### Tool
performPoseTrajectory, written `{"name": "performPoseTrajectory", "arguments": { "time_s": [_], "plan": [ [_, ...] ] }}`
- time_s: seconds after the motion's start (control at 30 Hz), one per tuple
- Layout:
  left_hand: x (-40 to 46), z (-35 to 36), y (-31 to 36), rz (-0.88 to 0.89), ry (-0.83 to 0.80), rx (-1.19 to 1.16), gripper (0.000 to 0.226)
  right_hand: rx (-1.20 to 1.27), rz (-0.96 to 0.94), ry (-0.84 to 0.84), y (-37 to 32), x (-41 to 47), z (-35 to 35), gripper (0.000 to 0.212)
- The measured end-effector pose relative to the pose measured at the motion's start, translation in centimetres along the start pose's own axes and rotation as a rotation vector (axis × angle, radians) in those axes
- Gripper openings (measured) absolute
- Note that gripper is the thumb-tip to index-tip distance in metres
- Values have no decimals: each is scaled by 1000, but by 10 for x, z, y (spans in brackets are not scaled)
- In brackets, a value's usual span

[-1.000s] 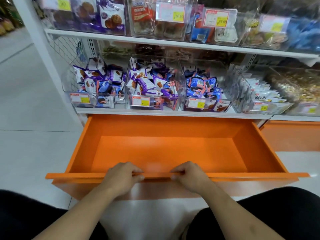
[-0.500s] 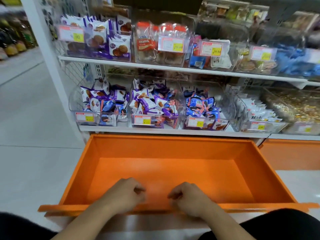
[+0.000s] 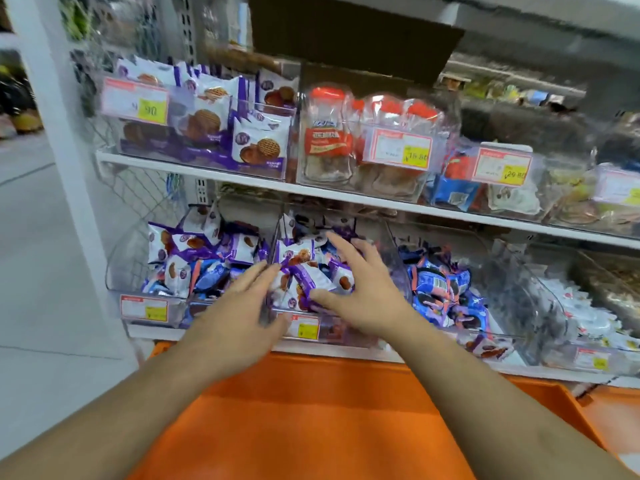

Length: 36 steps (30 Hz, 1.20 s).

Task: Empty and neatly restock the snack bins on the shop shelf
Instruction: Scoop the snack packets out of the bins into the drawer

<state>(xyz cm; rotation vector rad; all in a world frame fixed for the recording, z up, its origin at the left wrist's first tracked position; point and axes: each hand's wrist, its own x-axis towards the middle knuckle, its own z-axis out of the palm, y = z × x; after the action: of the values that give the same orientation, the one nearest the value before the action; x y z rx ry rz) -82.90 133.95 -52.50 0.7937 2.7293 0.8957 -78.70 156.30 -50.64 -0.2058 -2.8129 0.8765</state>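
Clear snack bins line the lower shelf. The middle bin is heaped with purple-and-white snack packets. My left hand reaches toward its left front corner with straight fingers, holding nothing. My right hand hovers over the packets at the bin's front, fingers spread, gripping nothing. A left bin holds similar purple and blue packets. A right bin holds blue packets. The open orange drawer lies below my arms, and what shows of its floor is bare.
The upper shelf carries bins of purple biscuit packs, red-topped clear packs and price tags. More bins with white packets stand at the right. White tiled floor lies left of the shelf post.
Both hands have left the drawer's front edge and risen to the middle bin on the lower shelf. The view has tilted upward and closer to the shelves.
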Motion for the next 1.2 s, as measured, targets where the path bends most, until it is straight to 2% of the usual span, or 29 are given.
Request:
{"name": "performPoseTrajectory", "arguments": {
  "time_s": [0.17, 0.3, 0.4, 0.53, 0.73, 0.93, 1.03, 1.2],
  "plan": [
    [15, 9, -13, 1, 7, 2, 81, -145, 137, -253, 11, 83, 22, 123],
    [17, 10, -22, 30, 36, -46, 69, -207, 32, -288, 18, 111, 34, 125],
    [16, 10, -26, 68, 64, -70, 65, -209, -18, -240, 25, 117, 44, 118],
    [16, 12, -26, 78, 97, -81, 59, -232, -77, -80, 33, 103, 50, 80],
    [17, 13, -23, 121, 171, -72, 46, -164, -156, 82, 36, 77, 43, 54],
    [22, 12, -17, 78, 223, 75, 55, -102, -189, 217, 30, 61, 25, 41],
    [26, 16, -13, 114, 334, 174, 42, -91, -206, 264, 27, 51, 15, 40],
    [26, 17, -2, 166, 537, 83, 23, 2, -199, 360, 23, 28, -10, 34]
  ]
}}
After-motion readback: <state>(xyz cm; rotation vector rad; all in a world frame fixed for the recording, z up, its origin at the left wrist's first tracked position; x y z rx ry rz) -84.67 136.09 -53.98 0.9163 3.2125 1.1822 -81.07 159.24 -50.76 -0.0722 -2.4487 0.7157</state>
